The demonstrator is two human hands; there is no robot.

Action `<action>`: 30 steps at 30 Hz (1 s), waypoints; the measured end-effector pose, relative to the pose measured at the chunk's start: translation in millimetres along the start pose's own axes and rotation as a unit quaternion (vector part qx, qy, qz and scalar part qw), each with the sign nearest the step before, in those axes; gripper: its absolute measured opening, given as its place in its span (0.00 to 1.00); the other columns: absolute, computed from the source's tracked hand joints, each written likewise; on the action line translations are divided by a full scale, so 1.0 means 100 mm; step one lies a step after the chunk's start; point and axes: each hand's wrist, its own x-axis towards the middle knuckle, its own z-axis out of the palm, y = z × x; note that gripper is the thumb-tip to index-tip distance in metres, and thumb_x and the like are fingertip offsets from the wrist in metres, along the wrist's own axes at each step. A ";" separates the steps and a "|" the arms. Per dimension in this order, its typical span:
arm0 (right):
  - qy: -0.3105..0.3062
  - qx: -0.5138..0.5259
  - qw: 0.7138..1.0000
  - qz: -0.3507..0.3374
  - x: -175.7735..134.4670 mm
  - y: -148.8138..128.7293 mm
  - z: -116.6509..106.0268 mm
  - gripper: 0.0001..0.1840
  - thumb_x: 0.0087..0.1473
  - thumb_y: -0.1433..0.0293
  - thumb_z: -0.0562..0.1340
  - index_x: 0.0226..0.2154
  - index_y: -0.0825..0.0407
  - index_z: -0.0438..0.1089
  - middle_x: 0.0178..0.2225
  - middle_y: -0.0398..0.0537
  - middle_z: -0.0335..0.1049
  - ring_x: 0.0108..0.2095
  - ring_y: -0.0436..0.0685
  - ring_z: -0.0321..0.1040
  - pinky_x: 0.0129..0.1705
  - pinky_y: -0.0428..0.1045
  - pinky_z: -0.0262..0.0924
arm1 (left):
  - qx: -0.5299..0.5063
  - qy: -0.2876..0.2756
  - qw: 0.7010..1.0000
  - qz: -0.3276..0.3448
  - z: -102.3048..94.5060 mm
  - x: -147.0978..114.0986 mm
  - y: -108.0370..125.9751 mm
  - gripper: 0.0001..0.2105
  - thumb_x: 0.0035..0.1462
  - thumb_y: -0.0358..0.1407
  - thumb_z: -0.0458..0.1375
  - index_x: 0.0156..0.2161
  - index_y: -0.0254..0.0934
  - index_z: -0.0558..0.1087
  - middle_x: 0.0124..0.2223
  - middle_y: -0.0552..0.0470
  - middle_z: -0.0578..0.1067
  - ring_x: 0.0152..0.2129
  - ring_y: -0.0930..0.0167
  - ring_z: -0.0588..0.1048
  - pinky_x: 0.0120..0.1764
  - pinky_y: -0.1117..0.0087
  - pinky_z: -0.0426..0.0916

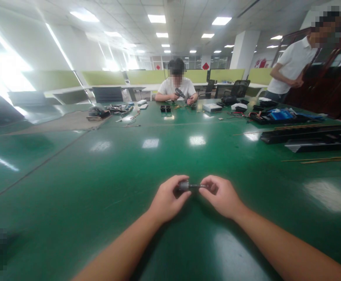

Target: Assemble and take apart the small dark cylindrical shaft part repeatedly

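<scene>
My left hand (170,198) is curled round a short dark grey cylinder (184,185) with a thin metal shaft (194,186) sticking out to the right. Thumb and fingertips of my right hand (219,194) pinch the far end of that shaft. The piece lies level between both hands, just over the green tabletop (123,171). What kind of part it is, I cannot make out. My left palm hides its rear end.
Across the table a seated person (176,88) holds a power drill (180,93). Another person (290,64) stands at the right. Black metal channels (319,136) and thin rods (319,159) lie to the right. Tools and cables (119,109) lie at the far left.
</scene>
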 end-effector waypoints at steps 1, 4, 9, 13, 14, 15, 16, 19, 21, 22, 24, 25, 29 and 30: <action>0.001 0.003 1.000 0.003 0.00 0.01 0.00 0.05 0.51 0.68 0.65 0.32 0.52 0.74 0.28 0.44 0.74 0.27 0.52 0.68 0.30 0.46 0.61 | -0.001 0.000 1.000 0.002 0.00 0.00 0.00 0.16 0.56 0.33 0.62 0.50 0.39 0.72 0.47 0.47 0.76 0.43 0.65 0.74 0.48 0.63 0.69; 0.013 0.034 0.999 0.027 0.02 0.06 -0.01 0.08 0.53 0.64 0.64 0.32 0.53 0.74 0.27 0.44 0.72 0.26 0.52 0.66 0.29 0.46 0.60 | 0.005 0.006 1.000 0.012 -0.01 0.02 0.00 0.14 0.57 0.34 0.61 0.49 0.39 0.74 0.46 0.46 0.77 0.43 0.65 0.74 0.48 0.62 0.69; 0.057 0.169 0.982 0.066 0.09 0.19 0.00 0.21 0.61 0.54 0.56 0.30 0.54 0.70 0.26 0.46 0.69 0.29 0.54 0.66 0.33 0.48 0.59 | 0.065 0.089 0.993 -0.042 -0.07 0.08 -0.06 0.14 0.55 0.41 0.63 0.46 0.39 0.76 0.42 0.47 0.78 0.39 0.63 0.74 0.45 0.60 0.69; 0.044 0.200 0.976 0.070 0.12 0.24 0.04 0.23 0.62 0.53 0.54 0.29 0.54 0.68 0.25 0.45 0.67 0.27 0.53 0.65 0.31 0.48 0.58 | -0.013 0.154 0.973 -0.170 -0.09 0.11 -0.16 0.18 0.53 0.45 0.63 0.46 0.37 0.75 0.40 0.47 0.78 0.36 0.64 0.76 0.44 0.61 0.71; 0.039 0.197 0.977 0.065 0.12 0.24 0.05 0.23 0.62 0.53 0.54 0.29 0.54 0.68 0.25 0.45 0.67 0.27 0.53 0.64 0.32 0.48 0.58 | -0.055 0.168 0.965 -0.192 -0.09 0.11 -0.18 0.20 0.52 0.46 0.64 0.46 0.36 0.74 0.41 0.46 0.78 0.37 0.64 0.77 0.45 0.61 0.71; 0.033 0.193 0.979 0.060 0.12 0.24 0.06 0.23 0.63 0.53 0.53 0.29 0.53 0.68 0.26 0.45 0.67 0.28 0.53 0.64 0.32 0.48 0.58 | -0.099 0.181 0.957 -0.205 -0.09 0.11 -0.20 0.21 0.51 0.46 0.64 0.46 0.35 0.72 0.42 0.45 0.78 0.38 0.64 0.77 0.47 0.60 0.71; 0.027 0.188 0.980 0.057 0.11 0.24 0.06 0.22 0.63 0.53 0.54 0.29 0.53 0.68 0.26 0.45 0.67 0.28 0.53 0.64 0.32 0.48 0.58 | -0.137 0.192 0.948 -0.212 -0.09 0.11 -0.22 0.22 0.50 0.46 0.65 0.46 0.34 0.71 0.43 0.44 0.78 0.40 0.63 0.78 0.49 0.60 0.71; 0.013 0.180 0.982 0.054 0.10 0.22 0.05 0.21 0.63 0.54 0.54 0.29 0.53 0.68 0.26 0.44 0.67 0.29 0.53 0.65 0.33 0.48 0.59 | -0.183 0.211 0.936 -0.212 -0.13 0.10 -0.21 0.23 0.49 0.47 0.65 0.45 0.33 0.68 0.47 0.40 0.77 0.45 0.62 0.77 0.53 0.59 0.70; 0.010 0.179 0.983 0.051 0.10 0.21 0.04 0.21 0.62 0.54 0.54 0.29 0.53 0.68 0.26 0.44 0.67 0.29 0.54 0.65 0.33 0.48 0.59 | -0.175 0.212 0.937 -0.214 -0.22 0.07 -0.18 0.24 0.49 0.48 0.64 0.45 0.34 0.67 0.49 0.39 0.77 0.45 0.60 0.78 0.54 0.56 0.69; 0.010 0.179 0.983 0.048 0.09 0.21 0.03 0.21 0.62 0.54 0.54 0.29 0.53 0.67 0.26 0.44 0.67 0.29 0.54 0.66 0.34 0.48 0.60 | -0.169 0.203 0.940 -0.217 -0.29 0.04 -0.15 0.25 0.50 0.49 0.64 0.47 0.34 0.67 0.49 0.39 0.77 0.46 0.60 0.78 0.54 0.55 0.69; 0.010 0.178 0.983 0.042 0.09 0.20 0.03 0.21 0.62 0.55 0.54 0.29 0.53 0.68 0.27 0.44 0.67 0.29 0.54 0.66 0.34 0.48 0.60 | -0.141 0.175 0.949 -0.222 -0.51 -0.08 -0.11 0.29 0.50 0.50 0.63 0.52 0.35 0.66 0.50 0.40 0.77 0.47 0.58 0.77 0.55 0.54 0.68; 0.009 0.177 0.983 0.040 0.09 0.19 0.03 0.20 0.62 0.55 0.54 0.29 0.53 0.68 0.27 0.44 0.67 0.29 0.53 0.66 0.34 0.48 0.60 | -0.110 0.158 0.955 -0.227 -0.64 -0.17 -0.10 0.31 0.51 0.51 0.62 0.56 0.36 0.64 0.50 0.41 0.77 0.48 0.58 0.76 0.56 0.53 0.68; -0.002 0.170 0.985 0.032 0.08 0.17 0.05 0.19 0.62 0.56 0.55 0.29 0.53 0.68 0.26 0.44 0.67 0.29 0.53 0.65 0.35 0.48 0.60 | 0.169 0.146 0.939 -0.263 -1.31 -0.80 -0.18 0.30 0.54 0.55 0.57 0.58 0.43 0.68 0.48 0.46 0.79 0.45 0.54 0.77 0.55 0.45 0.67; -0.003 0.167 0.986 0.029 0.08 0.17 0.05 0.19 0.62 0.57 0.55 0.29 0.53 0.68 0.26 0.44 0.67 0.29 0.53 0.65 0.35 0.48 0.60 | 0.226 0.143 0.925 -0.269 -1.47 -0.99 -0.21 0.27 0.55 0.55 0.55 0.56 0.43 0.70 0.46 0.46 0.80 0.42 0.53 0.78 0.50 0.46 0.70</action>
